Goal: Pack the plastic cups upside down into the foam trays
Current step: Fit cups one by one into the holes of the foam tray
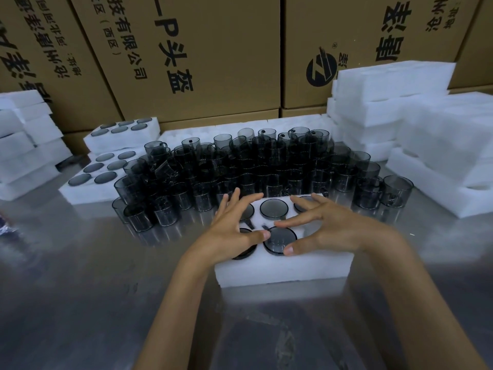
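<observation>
Both hands [280, 228] hover spread over the foam tray [282, 268], fingertips on a light, stiff, slippery cup [280, 240]; grip its rim.

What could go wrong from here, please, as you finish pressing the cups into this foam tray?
1. The front middle cup appears to sit slightly proud of the foam tray; uneven pressure from the left hand and right hand might tilt it.
2. The loose cups crowd the tray's far edge, so lifting it may topple some.
</observation>
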